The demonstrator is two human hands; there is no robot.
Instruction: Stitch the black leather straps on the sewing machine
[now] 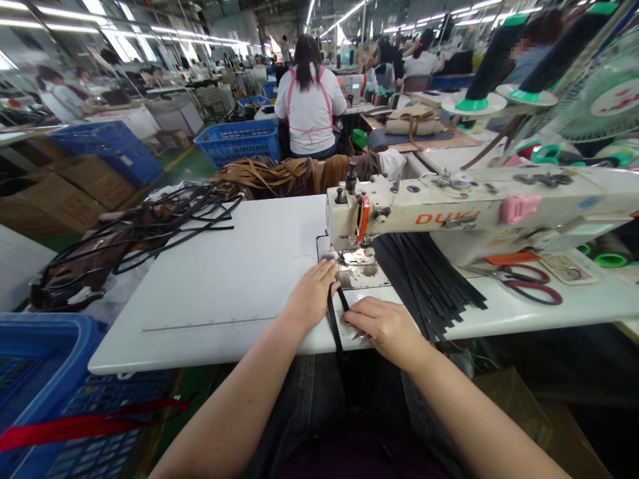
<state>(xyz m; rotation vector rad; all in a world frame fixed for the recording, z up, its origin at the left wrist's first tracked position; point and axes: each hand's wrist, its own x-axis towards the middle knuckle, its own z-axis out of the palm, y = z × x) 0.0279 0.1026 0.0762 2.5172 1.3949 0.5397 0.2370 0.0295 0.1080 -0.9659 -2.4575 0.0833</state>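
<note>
A white sewing machine [479,199] stands on the white table. My left hand [312,293] is closed on a narrow black strap [335,326], its fingertips right beside the presser foot and needle plate [364,269]. From there the strap runs down over the table's front edge toward my lap. Just right of it, my right hand [384,326] pinches another length of black strap at the plate's near edge. Small pointed metal tips [360,337] show under that hand; the rest of that tool is hidden in the palm.
Many cut black straps [429,283] lie fanned under the machine arm, near red-handled scissors [532,283]. Long black strips [174,219] drape over the table's left end. A blue crate [44,332] stands low at left. A person [309,100] sits ahead, back turned.
</note>
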